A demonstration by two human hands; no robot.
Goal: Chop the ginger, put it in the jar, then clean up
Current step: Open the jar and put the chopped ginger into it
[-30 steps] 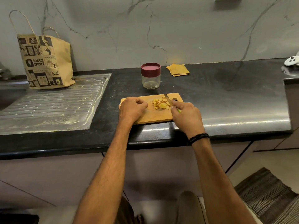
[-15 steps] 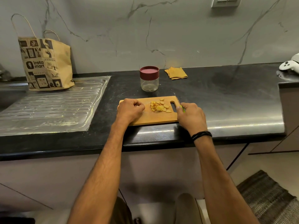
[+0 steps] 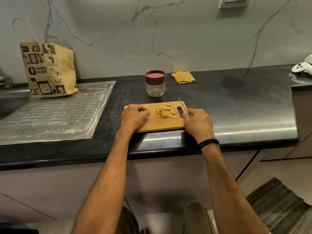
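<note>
Brown paper bag (image 3: 50, 70) standing far left of left hand, on steel draining board (image 3: 50, 115). Left hand (image 3: 135, 115) resting on left end of cutting board (image 3: 160, 125), fingers curling into fist, nothing showing in grip. Ginger (image 3: 166, 113) pieces lying heaped between hands. Jar (image 3: 155, 83), lid on, standing beyond heap. Right hand (image 3: 197, 123) gripping knife (image 3: 183, 106), blade pointing away over board's slot. Yellow cloth (image 3: 183, 77) lying beyond right hand.

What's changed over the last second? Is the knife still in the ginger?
The right hand drew the knife rightward off the ginger pile to the right edge of the cutting board, keeping its grip. The left hand stayed curled on the board; jar still lidded, untouched.
</note>
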